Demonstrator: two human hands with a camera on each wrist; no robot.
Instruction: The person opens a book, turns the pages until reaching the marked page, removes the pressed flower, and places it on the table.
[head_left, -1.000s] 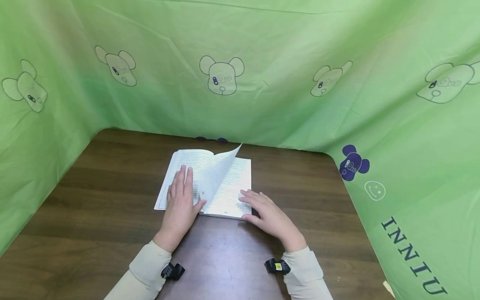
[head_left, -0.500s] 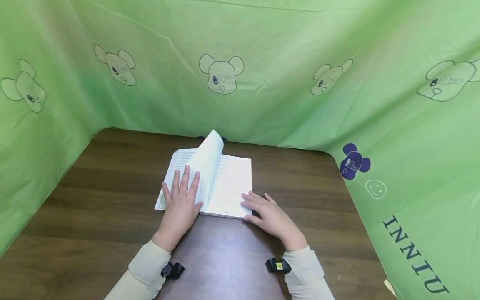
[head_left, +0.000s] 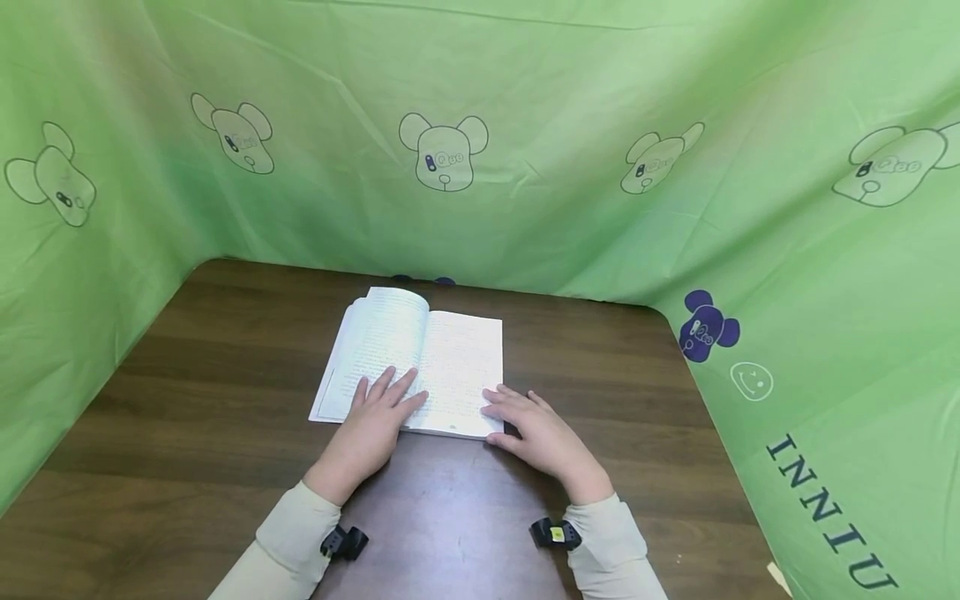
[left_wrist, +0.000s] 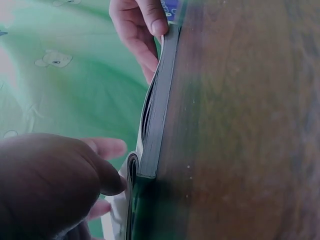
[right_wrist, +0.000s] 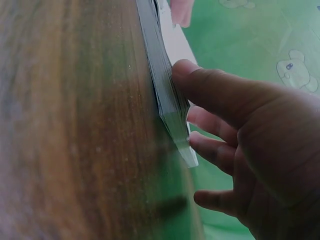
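An open book point(head_left: 465, 358) with printed white pages lies on the brown wooden table point(head_left: 622, 383). My left hand point(head_left: 375, 429) rests with spread fingers on the lower part of the left page, close to the spine. At the book's lower right corner, my right hand point(head_left: 536, 429) touches the page with its fingertips, the thumb at the near edge. The right wrist view shows that thumb against the page block point(right_wrist: 170, 90), the other fingers loosely extended. Seen from the left wrist, the right-hand page stack point(left_wrist: 160, 105) is thick and its upper sheets bow upward slightly.
A green cloth point(head_left: 525, 233) printed with cartoon bear heads hangs behind the table and along both sides. Each wrist carries a black strapped device, one on the left point(head_left: 345, 543) and one on the right point(head_left: 555, 533).
A page that stood raised has swung over from right to left and now lies on the left side. My left hand has shifted toward the spine; the right hand has barely moved.
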